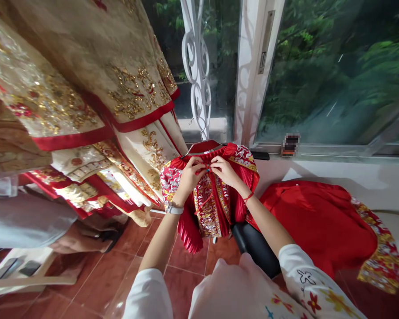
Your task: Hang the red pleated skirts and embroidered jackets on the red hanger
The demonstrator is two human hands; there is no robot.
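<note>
A red jacket (211, 219) with gold and silver embroidery and pleated sleeves hangs in front of me on a hanger (190, 149). Its neckline is pinched from the left side by my left hand (192, 173), with a watch on that wrist. From the other side, the fingers of my right hand (224, 172) close on the neckline too. The fingertips of both hands nearly meet at the top of the front opening. A tiny blue spot shows between them, too small to name. Below them a thin red cord dangles down the front.
Long cream robes (133, 88) with gold sequins and red hems hang at the left. A red garment (312, 221) is spread at the right, by the window ledge. Below the jacket is a black padded seat (252, 250). Another person's legs (76, 237) are at the left, near a low table (60, 280).
</note>
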